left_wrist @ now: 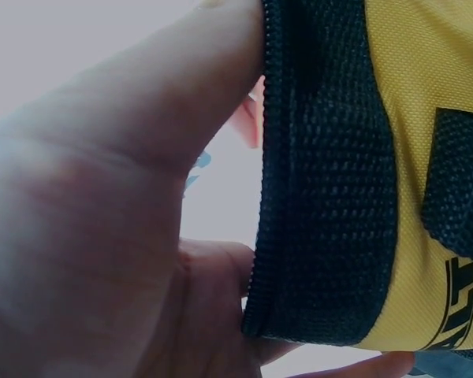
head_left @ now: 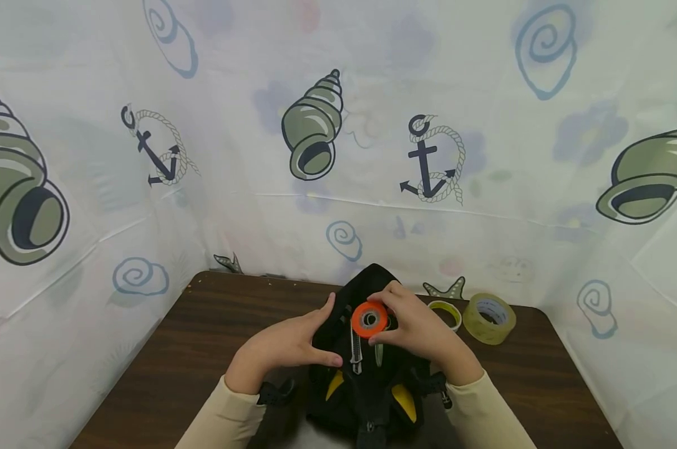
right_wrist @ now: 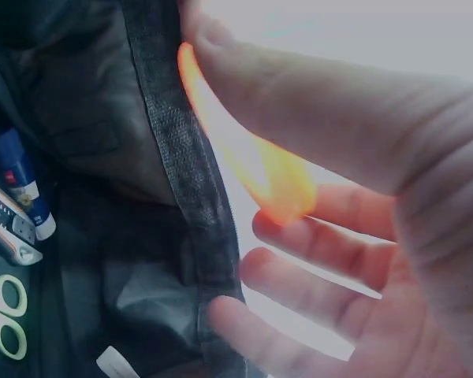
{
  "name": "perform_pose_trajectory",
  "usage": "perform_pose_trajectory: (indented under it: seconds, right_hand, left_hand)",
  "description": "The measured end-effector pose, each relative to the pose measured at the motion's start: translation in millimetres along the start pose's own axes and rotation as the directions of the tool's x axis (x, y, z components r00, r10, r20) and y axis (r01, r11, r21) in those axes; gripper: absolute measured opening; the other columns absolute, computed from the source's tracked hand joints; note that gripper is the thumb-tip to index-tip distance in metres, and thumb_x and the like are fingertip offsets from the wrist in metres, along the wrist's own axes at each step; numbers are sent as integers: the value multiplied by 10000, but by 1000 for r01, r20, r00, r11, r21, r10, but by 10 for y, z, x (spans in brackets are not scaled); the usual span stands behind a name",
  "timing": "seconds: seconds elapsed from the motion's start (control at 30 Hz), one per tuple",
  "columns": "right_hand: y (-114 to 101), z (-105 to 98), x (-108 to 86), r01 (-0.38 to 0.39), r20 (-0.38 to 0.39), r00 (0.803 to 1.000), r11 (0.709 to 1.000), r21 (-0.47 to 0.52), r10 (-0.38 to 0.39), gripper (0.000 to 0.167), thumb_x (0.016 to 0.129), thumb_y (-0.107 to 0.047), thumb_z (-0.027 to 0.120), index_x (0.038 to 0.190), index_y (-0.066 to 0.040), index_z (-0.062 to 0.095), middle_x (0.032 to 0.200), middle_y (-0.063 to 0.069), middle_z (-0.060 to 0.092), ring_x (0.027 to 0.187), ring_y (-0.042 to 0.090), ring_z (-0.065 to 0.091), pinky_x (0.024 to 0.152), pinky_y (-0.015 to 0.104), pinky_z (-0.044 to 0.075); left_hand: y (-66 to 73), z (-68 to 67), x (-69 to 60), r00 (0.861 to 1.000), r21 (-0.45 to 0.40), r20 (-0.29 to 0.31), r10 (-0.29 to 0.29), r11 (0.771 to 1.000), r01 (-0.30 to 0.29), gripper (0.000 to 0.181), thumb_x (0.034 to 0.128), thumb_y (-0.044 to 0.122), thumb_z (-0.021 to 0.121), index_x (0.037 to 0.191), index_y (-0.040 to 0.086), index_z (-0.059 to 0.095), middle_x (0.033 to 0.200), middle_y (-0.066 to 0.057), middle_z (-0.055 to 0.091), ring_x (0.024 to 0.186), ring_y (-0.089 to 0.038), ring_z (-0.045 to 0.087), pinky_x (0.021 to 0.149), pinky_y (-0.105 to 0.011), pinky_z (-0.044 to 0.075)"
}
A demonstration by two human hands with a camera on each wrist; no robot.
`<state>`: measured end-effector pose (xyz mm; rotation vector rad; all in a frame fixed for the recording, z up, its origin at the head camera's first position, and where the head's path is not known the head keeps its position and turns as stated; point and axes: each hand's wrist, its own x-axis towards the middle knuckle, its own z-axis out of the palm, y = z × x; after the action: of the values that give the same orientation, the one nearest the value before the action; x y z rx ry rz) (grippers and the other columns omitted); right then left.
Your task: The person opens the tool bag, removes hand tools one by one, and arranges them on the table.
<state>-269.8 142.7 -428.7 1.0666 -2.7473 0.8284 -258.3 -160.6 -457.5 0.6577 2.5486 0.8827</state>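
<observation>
A black and yellow tool bag [head_left: 372,399] stands with its top open on the table. My right hand [head_left: 413,324] pinches a roll of orange tape [head_left: 363,329] between thumb and fingers, over the bag's opening. In the right wrist view the orange tape [right_wrist: 288,185] looks bright against the light, beside the bag's rim [right_wrist: 173,134]. At the left rim, my left hand [head_left: 287,343] has thumb and fingers spread apart; the zippered edge [left_wrist: 270,173] hides their tips in the left wrist view. Inside the bag are a utility knife [head_left: 355,352], scissors [right_wrist: 6,315] and a glue stick [right_wrist: 25,185].
To the right of the bag, a roll of clear-yellow packing tape [head_left: 490,319] and a thinner yellow-cored tape roll [head_left: 453,308] sit near the back edge of the brown wooden table [head_left: 226,312]. A patterned white cloth [head_left: 231,143] hangs behind and at the sides.
</observation>
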Motion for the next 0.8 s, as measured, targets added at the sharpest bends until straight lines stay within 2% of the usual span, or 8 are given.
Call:
perform_pose_trajectory:
  seconds: [0.2,0.37,0.5,0.63,0.8]
  right_hand:
    - [35,10,-132,12,-137,990,999,-43,-18,744,810,-292,999,1450,-112,666,1216,-12,594,1087,134,575,945,392,594]
    - [113,47,-223,-9,-268,964,999,-46,-4,778,782,-249,1019,1462,-121,664,1242,5,596,1082,140,551,885,382,580]
    - [187,85,-302,-7,-374,927,998,-57,-15,792,743,-213,1040,1435,-97,673,1225,40,604,1080,156,537,866,361,539]
    - [254,118,-390,-8,-472,881,995,-100,-41,841,680,-160,1064,1420,-67,674,1193,87,617,1045,174,484,827,336,441]
    - [374,116,-537,-61,-548,837,993,-100,-4,886,645,-94,1068,1434,-70,668,1185,108,609,1046,197,496,851,283,406]
  left_hand:
    - [7,9,3,1000,-13,8,1,1000,-1,1248,903,694,797,1769,321,-21,1813,-58,266,1623,-328,408,1266,-606,409]
    - [-2,7,10,1000,-12,1,9,1000,-9,1242,908,692,792,1771,310,-16,1819,-44,245,1633,-313,393,1279,-586,400]
    - [-2,5,14,1000,-10,4,13,1000,-13,1244,908,690,793,1769,315,-23,1823,-35,226,1644,-305,371,1290,-580,386]
    - [-2,5,-8,1000,-21,10,8,1000,-8,1244,908,684,797,1766,328,-30,1828,-26,204,1653,-305,353,1288,-583,386]
    - [10,-1,-7,1000,-12,10,5,1000,-5,1248,905,707,783,1765,333,-40,1830,-7,193,1659,-290,341,1299,-572,374]
